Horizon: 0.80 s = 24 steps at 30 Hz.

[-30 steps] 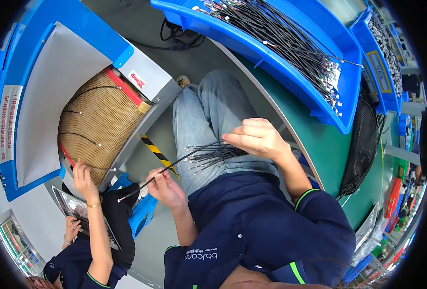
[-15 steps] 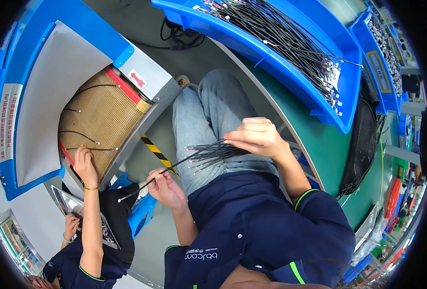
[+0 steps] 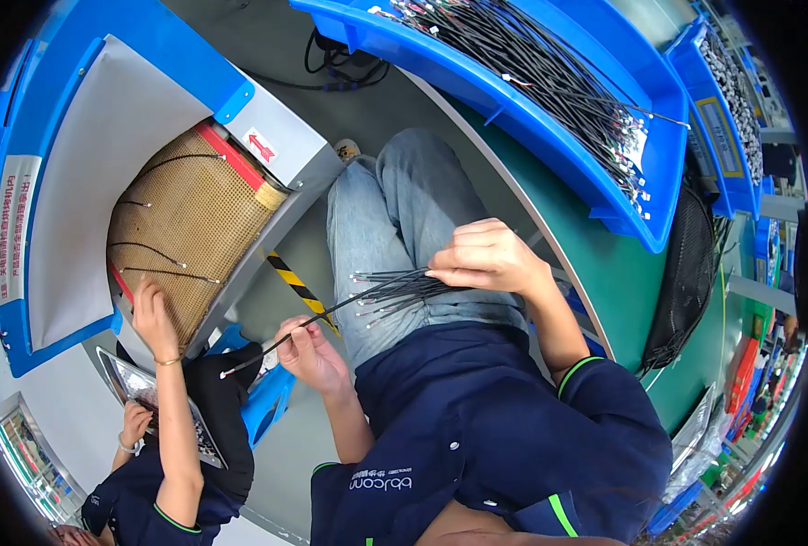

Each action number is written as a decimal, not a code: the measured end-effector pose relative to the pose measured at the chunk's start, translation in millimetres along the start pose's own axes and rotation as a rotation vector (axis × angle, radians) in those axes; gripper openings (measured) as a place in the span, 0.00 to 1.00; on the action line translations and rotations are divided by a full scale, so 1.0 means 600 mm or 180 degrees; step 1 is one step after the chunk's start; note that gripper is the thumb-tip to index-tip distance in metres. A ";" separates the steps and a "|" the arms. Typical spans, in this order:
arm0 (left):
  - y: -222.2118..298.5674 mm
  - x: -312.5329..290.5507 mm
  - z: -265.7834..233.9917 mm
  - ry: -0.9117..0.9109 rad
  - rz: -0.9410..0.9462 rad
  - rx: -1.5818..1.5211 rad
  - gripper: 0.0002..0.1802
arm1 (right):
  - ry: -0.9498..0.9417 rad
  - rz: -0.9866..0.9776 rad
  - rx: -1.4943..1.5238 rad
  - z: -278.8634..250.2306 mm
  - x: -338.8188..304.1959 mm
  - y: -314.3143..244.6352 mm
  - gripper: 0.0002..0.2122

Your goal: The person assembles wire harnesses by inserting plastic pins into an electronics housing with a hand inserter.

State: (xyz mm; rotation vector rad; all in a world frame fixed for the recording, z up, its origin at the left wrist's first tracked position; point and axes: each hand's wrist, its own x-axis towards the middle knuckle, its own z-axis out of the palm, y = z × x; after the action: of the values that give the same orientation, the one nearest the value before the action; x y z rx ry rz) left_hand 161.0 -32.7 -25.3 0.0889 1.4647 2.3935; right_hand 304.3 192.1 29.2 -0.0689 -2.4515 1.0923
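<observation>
The fingers (image 3: 305,335) of the left hand (image 3: 311,353) are pinching closed around a single thin black cable (image 3: 281,343), which is slanting down to the left with its pale tip hanging free past the knee. The fingers (image 3: 458,269) of the right hand (image 3: 487,259) are curling shut over a bundle of black cables (image 3: 390,289) lying across the person's lap, on the jeans (image 3: 395,218); the bundle's small metal ends are fanning out toward the left, and the single cable is running back into it.

Above, a long blue bin (image 3: 549,136) is sitting on the green table (image 3: 622,291), and it is holding a thick heap of the same black cables with white connectors. A second blue bin (image 3: 741,127), further right, is holding something small and pale that I cannot make out.

To the left, a tan mesh conveyor belt (image 3: 185,218) is carrying four separate cables spaced apart, inside a blue-and-grey housing (image 3: 85,182). A co-worker's hand (image 3: 152,314) is resting at the belt's lower edge, near the lowest cable.
</observation>
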 end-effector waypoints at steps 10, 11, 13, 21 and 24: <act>-0.004 0.009 -0.006 -0.0027 0.0025 0.0059 0.04 | -0.0153 0.0052 0.0014 0.005 0.005 0.006 0.05; -0.004 0.010 -0.007 -0.0021 0.0011 0.0070 0.04 | -0.0194 0.0047 -0.0053 0.005 0.007 0.006 0.06; -0.004 0.011 -0.008 -0.0016 -0.0003 0.0078 0.04 | -0.0235 0.0040 -0.0122 0.005 0.008 0.006 0.07; 0.007 0.034 -0.020 -0.0267 -0.0046 -0.0042 0.06 | -0.0187 0.0573 -0.0077 -0.006 0.036 -0.004 0.13; 0.016 0.046 -0.023 -0.0341 -0.0035 -0.0104 0.06 | 0.0026 0.0393 -0.0259 -0.002 0.074 -0.018 0.15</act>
State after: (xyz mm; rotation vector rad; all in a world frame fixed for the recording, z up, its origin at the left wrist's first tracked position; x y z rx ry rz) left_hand 129.2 -39.9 -26.4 0.1976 1.3739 2.3642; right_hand 266.6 195.4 54.5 -0.2529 -2.5123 1.0401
